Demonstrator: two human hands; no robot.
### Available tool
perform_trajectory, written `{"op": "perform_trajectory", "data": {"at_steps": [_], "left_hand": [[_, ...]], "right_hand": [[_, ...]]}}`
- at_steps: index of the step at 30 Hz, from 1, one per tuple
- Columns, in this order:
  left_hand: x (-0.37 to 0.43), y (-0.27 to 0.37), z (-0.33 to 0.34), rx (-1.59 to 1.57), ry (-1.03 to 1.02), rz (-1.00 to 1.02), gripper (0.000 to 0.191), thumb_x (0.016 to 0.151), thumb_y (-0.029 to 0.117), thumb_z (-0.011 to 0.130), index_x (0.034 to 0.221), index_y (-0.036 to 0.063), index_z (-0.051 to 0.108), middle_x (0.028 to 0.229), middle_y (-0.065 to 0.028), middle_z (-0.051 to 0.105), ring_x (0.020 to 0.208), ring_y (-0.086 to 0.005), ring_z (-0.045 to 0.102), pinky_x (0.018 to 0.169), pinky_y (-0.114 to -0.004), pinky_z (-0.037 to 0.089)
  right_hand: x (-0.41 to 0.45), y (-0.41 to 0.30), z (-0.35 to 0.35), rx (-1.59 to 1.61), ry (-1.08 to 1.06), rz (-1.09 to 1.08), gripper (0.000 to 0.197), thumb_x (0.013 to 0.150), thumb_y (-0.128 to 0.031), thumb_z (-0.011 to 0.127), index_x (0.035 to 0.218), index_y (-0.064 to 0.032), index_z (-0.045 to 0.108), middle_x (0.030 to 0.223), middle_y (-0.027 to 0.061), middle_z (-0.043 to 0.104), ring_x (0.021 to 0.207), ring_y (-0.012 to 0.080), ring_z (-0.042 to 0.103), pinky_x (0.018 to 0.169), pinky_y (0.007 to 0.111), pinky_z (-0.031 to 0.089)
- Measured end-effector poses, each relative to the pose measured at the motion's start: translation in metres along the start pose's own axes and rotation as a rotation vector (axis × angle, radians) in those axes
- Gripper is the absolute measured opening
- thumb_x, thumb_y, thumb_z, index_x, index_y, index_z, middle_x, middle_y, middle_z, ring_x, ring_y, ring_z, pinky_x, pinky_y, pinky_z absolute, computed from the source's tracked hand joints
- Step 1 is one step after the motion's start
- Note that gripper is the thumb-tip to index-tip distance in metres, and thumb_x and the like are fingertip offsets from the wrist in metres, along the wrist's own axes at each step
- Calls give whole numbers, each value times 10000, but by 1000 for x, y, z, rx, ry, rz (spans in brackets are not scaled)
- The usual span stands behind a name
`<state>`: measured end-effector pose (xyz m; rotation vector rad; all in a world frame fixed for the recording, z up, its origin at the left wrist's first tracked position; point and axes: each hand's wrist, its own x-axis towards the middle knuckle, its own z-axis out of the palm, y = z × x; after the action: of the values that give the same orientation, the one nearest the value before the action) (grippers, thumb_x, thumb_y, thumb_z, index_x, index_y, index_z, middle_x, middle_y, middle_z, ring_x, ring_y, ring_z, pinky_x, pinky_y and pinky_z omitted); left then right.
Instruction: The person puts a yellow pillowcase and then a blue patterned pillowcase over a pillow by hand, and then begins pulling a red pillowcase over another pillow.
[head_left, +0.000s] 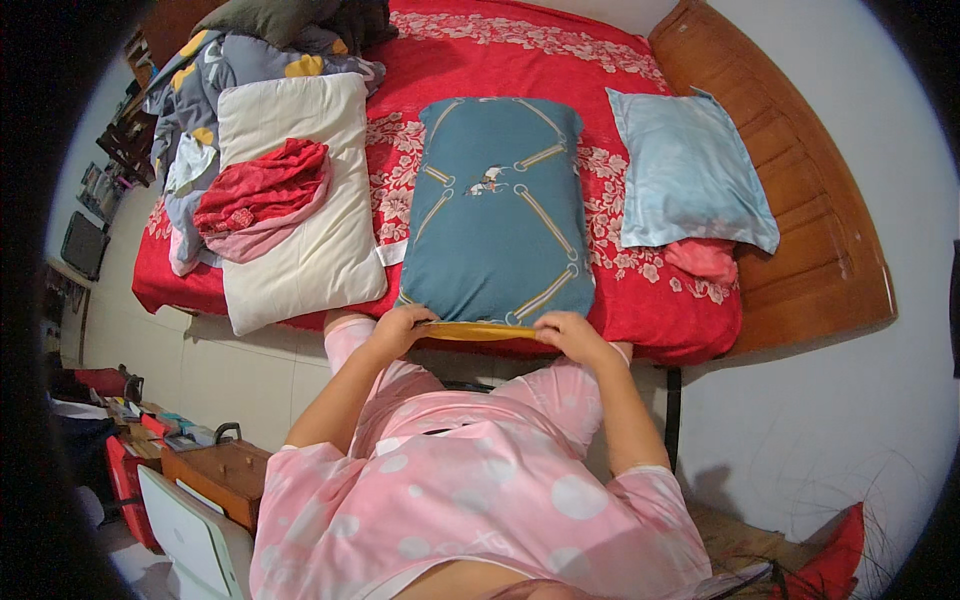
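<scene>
In front of me a pillow in a teal pillowcase (495, 225), printed with straps, rings and a small horse, lies flat on the bed. Its near end shows a yellow edge (480, 331). My left hand (403, 330) pinches the left corner of that edge. At the right corner, my right hand (576, 336) grips the same edge, so the fabric is stretched between both hands. To the left lies a white pillow (315, 247) without a patterned cover, with a crumpled red and pink cloth (262, 199) on top.
A light blue pillow (686, 172) rests at the right, partly over a coral cloth (705, 260). Beneath everything spreads a red floral bedsheet (480, 60). A grey quilt (247, 67) is heaped at the back left. The wooden headboard (795, 195) borders the right side. A brown case (217, 472) stands behind me, left.
</scene>
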<state>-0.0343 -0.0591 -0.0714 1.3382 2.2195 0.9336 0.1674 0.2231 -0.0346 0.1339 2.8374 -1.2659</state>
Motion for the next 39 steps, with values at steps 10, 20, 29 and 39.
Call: {"op": "perform_trajectory", "data": {"at_steps": [10, 20, 29, 39], "left_hand": [[2, 4, 24, 68, -361, 167, 260, 824, 298, 621, 905, 55, 662, 836, -132, 627, 793, -337, 599, 691, -420, 463], [41, 28, -22, 123, 408, 88, 619, 708, 351, 741, 1240, 117, 528, 1327, -177, 439, 1207, -361, 425, 983, -456, 357], [14, -8, 35, 348, 117, 52, 907, 669, 363, 759, 1423, 171, 295, 1493, -148, 185, 1369, -385, 160, 1075, -545, 198], [51, -62, 66, -529, 440, -220, 681, 917, 293, 531, 1438, 15, 192, 1438, -247, 284, 1331, -321, 302, 1086, -346, 235]], "right_hand": [[-8, 27, -5, 59, -434, 241, 214, 858, -164, 592, 965, 10, 656, 790, 48, 641, 719, 117, 567, 691, 277, 468], [15, 13, 15, 162, -328, 181, 351, 898, -308, 546, 1114, -43, 625, 968, 105, 661, 864, 214, 605, 770, 329, 475], [-8, 54, -17, 402, 30, 411, 245, 891, -200, 524, 908, 16, 638, 704, 93, 632, 632, 190, 595, 629, 306, 488], [79, 108, 53, -72, 686, 450, 709, 897, -425, 503, 1348, 82, 299, 1329, 317, 378, 1252, 416, 356, 1050, 450, 278]]}}
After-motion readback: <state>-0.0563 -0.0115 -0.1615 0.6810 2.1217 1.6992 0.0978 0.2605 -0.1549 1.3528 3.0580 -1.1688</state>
